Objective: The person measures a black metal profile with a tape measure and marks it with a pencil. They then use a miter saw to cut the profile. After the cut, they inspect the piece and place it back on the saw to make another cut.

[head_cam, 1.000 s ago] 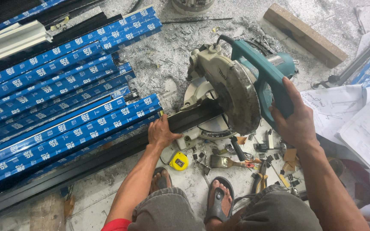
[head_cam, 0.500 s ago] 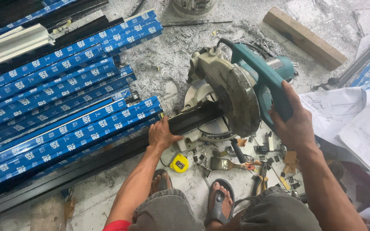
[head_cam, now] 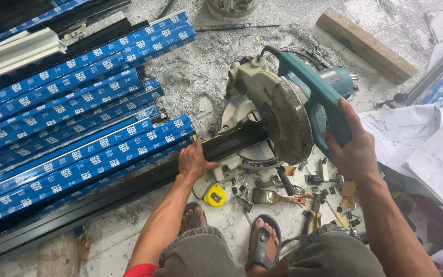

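A teal and grey miter saw stands on the dusty floor in front of me, its blade guard lowered over a long black metal profile. My right hand grips the saw's teal handle. My left hand presses down on the black profile just left of the blade. The profile runs out to the lower left, alongside a stack of blue film-wrapped profiles.
A yellow tape measure, a paintbrush, pliers and small metal offcuts lie by my sandalled feet. Paper sheets lie right, a wooden block at the back right. Metal shavings cover the floor.
The saw head has come down a little further onto the black profile. Both hands keep their holds.
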